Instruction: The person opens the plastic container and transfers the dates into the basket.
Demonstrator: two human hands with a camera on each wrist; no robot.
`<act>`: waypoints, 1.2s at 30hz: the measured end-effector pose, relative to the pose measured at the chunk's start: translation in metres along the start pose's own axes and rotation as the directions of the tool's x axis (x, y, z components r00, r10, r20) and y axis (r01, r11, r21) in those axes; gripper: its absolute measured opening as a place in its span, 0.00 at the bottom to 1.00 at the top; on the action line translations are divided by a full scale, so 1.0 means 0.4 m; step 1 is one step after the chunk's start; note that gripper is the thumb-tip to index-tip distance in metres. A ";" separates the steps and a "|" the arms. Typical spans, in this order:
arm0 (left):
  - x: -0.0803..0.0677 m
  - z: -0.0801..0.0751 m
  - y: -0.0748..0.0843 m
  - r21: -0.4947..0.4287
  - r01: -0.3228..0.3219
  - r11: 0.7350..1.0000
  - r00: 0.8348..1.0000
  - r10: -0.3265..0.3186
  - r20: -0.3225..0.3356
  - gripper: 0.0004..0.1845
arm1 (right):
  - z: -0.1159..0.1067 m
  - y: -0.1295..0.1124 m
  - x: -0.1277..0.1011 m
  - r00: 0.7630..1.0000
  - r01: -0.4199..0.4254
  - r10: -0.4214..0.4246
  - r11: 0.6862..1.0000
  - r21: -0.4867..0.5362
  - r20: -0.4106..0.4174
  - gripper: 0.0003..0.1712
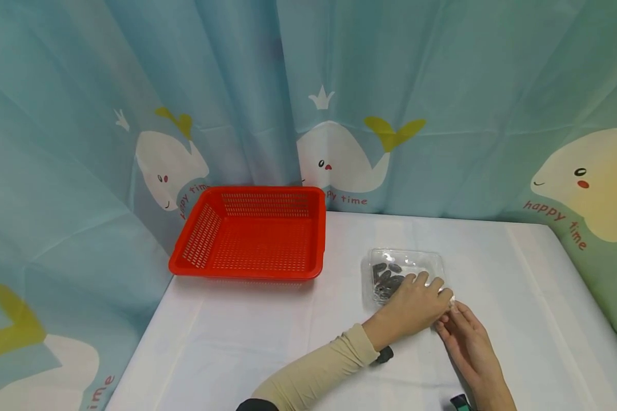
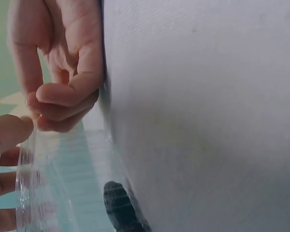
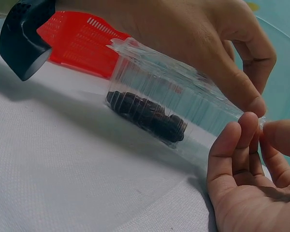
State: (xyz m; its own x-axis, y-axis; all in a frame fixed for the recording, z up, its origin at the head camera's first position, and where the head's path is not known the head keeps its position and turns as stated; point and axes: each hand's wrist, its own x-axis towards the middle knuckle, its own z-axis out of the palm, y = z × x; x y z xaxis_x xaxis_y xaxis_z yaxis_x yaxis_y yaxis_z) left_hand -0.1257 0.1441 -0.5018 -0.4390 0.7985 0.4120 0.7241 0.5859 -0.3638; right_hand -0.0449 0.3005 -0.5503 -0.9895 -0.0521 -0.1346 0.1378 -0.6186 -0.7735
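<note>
A clear plastic box (image 1: 425,261) with a lid stands on the white-covered table, right of centre. Dark, oblong pieces that look like dates (image 3: 145,113) lie along its bottom, bunched toward its left end. My left hand (image 1: 416,305) reaches across from the left and grips the near right part of the box's rim, with thumb on the near side and fingers over the top. Palm up at that same corner, my right hand (image 1: 470,345) pinches the plastic edge between thumb and fingertips. In the right wrist view both hands' fingertips meet at the corner.
A red perforated basket (image 1: 264,274) stands at the back left of the table (image 1: 267,337). Behind it hangs a blue-green curtain (image 1: 247,85) with printed whales, which also runs along both sides. A dark wrist strap (image 3: 26,36) is on the left arm.
</note>
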 end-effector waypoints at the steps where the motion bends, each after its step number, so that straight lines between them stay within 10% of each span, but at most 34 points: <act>1: 0.000 0.000 0.002 -0.002 0.003 1.000 1.000 -0.003 0.000 0.18 | 0.000 0.001 0.000 1.000 -0.001 0.001 1.000 -0.004 -0.002 0.16; 36: -0.006 0.019 0.003 0.005 -0.060 0.998 0.994 0.060 -0.093 0.23 | 0.004 -0.003 0.006 0.996 -0.054 0.049 0.996 -0.075 -0.069 0.19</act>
State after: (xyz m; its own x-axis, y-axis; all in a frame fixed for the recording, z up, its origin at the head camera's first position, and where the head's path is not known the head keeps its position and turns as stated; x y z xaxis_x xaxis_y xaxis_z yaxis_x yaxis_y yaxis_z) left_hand -0.1275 0.1439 -0.5097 -0.3432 0.8160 0.4652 0.7467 0.5375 -0.3918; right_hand -0.0476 0.2997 -0.5488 -0.9763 -0.0276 -0.2149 0.1938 -0.5545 -0.8093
